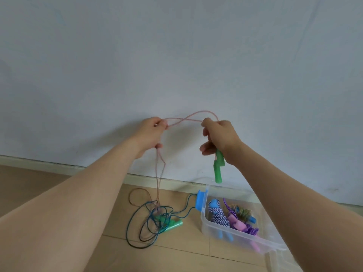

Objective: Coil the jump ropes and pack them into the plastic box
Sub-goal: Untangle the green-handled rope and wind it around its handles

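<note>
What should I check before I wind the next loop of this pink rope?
1. Right hand grips the green handles: ok.
2. Left hand, fingers pinching the pink rope: ok.
3. Rope runs between the two hands without a knot: ok.
4. Hanging end is free of the teal rope on the floor: not ok, they lie tangled.
5. Plastic box is open: ok.
6. Room left in the box beside the coiled ropes: cannot tell.

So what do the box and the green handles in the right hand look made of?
The box looks like clear, glossy plastic: the ropes inside show through its wall. The handles in the right hand look like matte green plastic or foam; too blurred to tell.
</note>
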